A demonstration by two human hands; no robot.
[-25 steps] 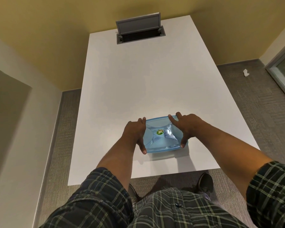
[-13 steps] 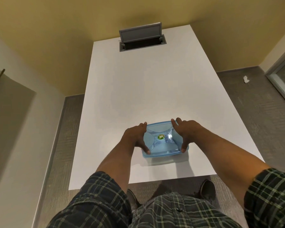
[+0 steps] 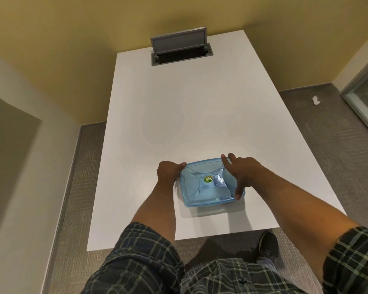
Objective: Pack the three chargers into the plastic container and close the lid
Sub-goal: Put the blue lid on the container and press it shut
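Note:
A blue translucent plastic container (image 3: 202, 187) with its lid on sits near the front edge of the white table (image 3: 179, 115). A green round sticker (image 3: 208, 179) marks the lid's middle. My left hand (image 3: 168, 171) is curled against the container's left edge. My right hand (image 3: 239, 172) lies spread over the right side of the lid, fingers at the far corner and thumb at the near right corner. No chargers are visible; the container's contents cannot be made out through the lid.
A grey cable hatch (image 3: 180, 46) stands open at the table's far end. Grey carpet surrounds the table, with a white scrap of paper (image 3: 316, 100) on the floor at right. My shoe (image 3: 268, 246) shows below the table's front edge.
My left hand has drawn back from the lid's top to its left edge and curled. The right hand stays pressed on the lid's right side. The view has shifted slightly.

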